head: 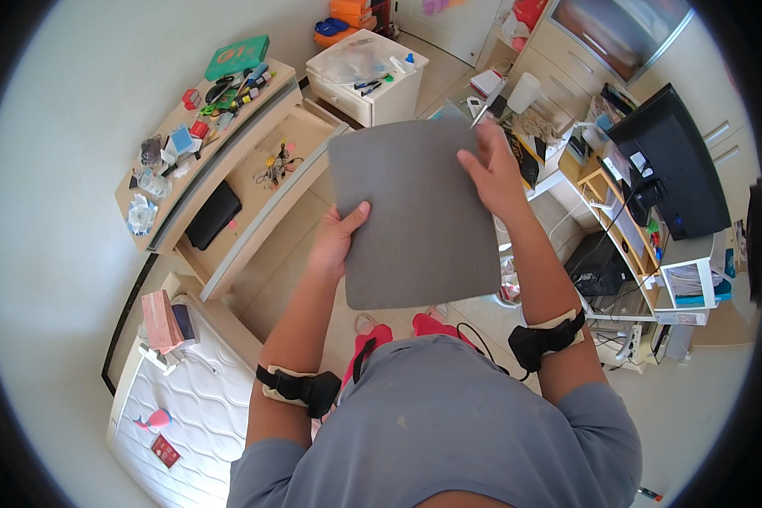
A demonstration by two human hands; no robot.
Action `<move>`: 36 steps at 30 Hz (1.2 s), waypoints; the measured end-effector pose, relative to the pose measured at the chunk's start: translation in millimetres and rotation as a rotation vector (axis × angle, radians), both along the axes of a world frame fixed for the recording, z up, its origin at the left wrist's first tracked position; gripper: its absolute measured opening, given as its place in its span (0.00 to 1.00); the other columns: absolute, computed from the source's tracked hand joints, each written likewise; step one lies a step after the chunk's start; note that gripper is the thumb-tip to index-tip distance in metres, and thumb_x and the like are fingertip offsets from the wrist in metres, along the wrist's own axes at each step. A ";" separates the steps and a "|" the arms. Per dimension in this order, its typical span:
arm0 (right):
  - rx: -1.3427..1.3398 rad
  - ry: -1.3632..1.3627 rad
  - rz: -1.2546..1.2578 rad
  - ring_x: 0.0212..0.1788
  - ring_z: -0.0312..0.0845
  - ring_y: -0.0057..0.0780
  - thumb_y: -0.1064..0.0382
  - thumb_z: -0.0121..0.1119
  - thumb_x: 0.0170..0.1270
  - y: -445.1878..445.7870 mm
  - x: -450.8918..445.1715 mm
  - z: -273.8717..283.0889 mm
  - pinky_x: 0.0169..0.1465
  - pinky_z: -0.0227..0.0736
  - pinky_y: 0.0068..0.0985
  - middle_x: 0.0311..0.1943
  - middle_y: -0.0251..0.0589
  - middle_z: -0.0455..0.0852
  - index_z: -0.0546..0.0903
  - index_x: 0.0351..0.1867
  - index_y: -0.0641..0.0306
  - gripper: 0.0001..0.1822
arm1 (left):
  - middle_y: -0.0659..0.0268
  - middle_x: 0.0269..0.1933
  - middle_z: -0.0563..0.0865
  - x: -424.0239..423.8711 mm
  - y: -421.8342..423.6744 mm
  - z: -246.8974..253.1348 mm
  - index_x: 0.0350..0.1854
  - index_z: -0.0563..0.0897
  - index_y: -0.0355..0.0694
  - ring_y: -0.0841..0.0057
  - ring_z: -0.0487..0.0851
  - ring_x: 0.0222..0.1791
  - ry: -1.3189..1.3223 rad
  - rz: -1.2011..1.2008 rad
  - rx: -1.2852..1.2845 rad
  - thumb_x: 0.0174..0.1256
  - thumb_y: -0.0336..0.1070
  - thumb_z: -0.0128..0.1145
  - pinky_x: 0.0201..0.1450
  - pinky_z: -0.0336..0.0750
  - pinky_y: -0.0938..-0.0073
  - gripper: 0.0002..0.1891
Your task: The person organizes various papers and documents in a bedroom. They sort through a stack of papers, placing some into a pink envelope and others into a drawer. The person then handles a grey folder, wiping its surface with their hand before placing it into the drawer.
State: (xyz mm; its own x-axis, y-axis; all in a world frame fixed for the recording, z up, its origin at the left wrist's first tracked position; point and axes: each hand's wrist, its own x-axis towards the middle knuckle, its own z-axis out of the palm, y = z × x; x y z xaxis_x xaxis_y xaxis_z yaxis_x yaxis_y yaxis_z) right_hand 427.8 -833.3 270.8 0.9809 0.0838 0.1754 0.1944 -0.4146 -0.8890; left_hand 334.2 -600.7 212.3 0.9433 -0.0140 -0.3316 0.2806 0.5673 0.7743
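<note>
A flat grey rectangular mat or board (419, 222) with rounded corners is held up in front of me. My left hand (340, 238) grips its left edge, thumb on the near face and fingers hidden behind. My right hand (495, 168) is at its upper right edge, slightly blurred, the thumb over the face. A thin silvery metal item (479, 117) shows beside the right fingers; whether they hold it is unclear.
At the left an open drawer (279, 209) holds cables and a black pouch (213, 216) below a cluttered dresser top (165, 136). A white cabinet (387, 108) stands ahead. A desk with a monitor (673, 165) is at the right, a mattress (197, 406) at the lower left.
</note>
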 end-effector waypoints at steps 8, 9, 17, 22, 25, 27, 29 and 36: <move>-0.080 -0.866 0.116 0.64 0.59 0.46 0.54 0.61 0.57 23.8 -72.2 50.9 0.66 0.54 0.40 0.67 0.55 0.58 0.55 0.68 0.69 0.41 | 0.61 0.39 0.85 10.1 -16.2 36.0 0.44 0.79 0.33 0.77 0.84 0.34 -0.105 0.227 0.123 0.63 0.32 0.58 0.38 0.78 0.75 0.10; -0.298 -0.728 0.321 0.65 0.57 0.47 0.53 0.61 0.56 29.8 -71.7 17.1 0.67 0.53 0.42 0.67 0.55 0.57 0.55 0.68 0.67 0.42 | 0.61 0.39 0.85 12.8 -22.6 44.5 0.44 0.79 0.33 0.77 0.83 0.34 -0.099 0.235 0.102 0.63 0.31 0.58 0.38 0.78 0.75 0.10; -1.214 0.064 0.052 0.71 0.48 0.45 0.54 0.62 0.55 -99.5 -28.6 -166.5 0.69 0.50 0.40 0.68 0.51 0.54 0.58 0.67 0.65 0.40 | 0.60 0.41 0.84 15.7 -6.9 42.1 0.46 0.77 0.33 0.76 0.83 0.36 -0.058 0.291 0.314 0.65 0.29 0.55 0.37 0.78 0.76 0.10; 0.009 -0.563 0.019 0.71 0.47 0.46 0.52 0.60 0.57 -12.1 -40.3 22.0 0.71 0.42 0.44 0.70 0.51 0.52 0.55 0.70 0.60 0.42 | 0.59 0.43 0.84 14.1 -36.1 48.1 0.49 0.76 0.34 0.73 0.84 0.38 -0.055 0.334 0.093 0.65 0.29 0.54 0.39 0.79 0.73 0.11; -0.415 -0.469 0.476 0.70 0.52 0.41 0.52 0.60 0.55 -11.9 -74.4 -50.6 0.71 0.43 0.45 0.69 0.48 0.56 0.60 0.68 0.56 0.39 | 0.59 0.43 0.84 19.5 -52.5 68.8 0.49 0.75 0.34 0.72 0.84 0.39 0.020 0.265 0.231 0.66 0.30 0.54 0.40 0.80 0.70 0.12; -1.058 -0.318 0.728 0.68 0.56 0.41 0.49 0.62 0.52 -67.0 -63.7 -259.9 0.70 0.46 0.46 0.67 0.45 0.63 0.65 0.66 0.54 0.38 | 0.59 0.44 0.83 26.8 -52.6 74.3 0.50 0.75 0.34 0.71 0.84 0.39 0.023 0.253 0.162 0.65 0.30 0.54 0.40 0.80 0.70 0.12; -0.789 0.457 0.205 0.70 0.51 0.43 0.44 0.63 0.51 -55.4 -61.2 -97.8 0.69 0.43 0.50 0.66 0.44 0.63 0.61 0.67 0.58 0.43 | 0.59 0.44 0.83 13.2 -29.1 71.0 0.50 0.75 0.35 0.71 0.84 0.38 0.050 0.350 0.176 0.65 0.31 0.55 0.41 0.80 0.70 0.13; -0.013 -0.599 0.061 0.71 0.50 0.46 0.50 0.63 0.55 -25.6 -44.6 -0.2 0.70 0.45 0.46 0.69 0.51 0.56 0.57 0.68 0.63 0.43 | 0.58 0.45 0.83 15.6 -59.5 61.8 0.50 0.75 0.36 0.71 0.84 0.38 0.057 0.270 0.092 0.65 0.31 0.55 0.41 0.80 0.71 0.12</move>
State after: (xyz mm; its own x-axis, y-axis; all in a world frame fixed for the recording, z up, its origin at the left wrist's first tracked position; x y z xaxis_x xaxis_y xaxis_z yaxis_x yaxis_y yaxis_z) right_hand 383.1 -858.9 270.6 0.7049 0.1427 0.6948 0.6838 -0.3971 -0.6122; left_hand 349.8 -660.2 274.1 0.8885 0.2676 -0.3727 0.1739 0.5552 0.8133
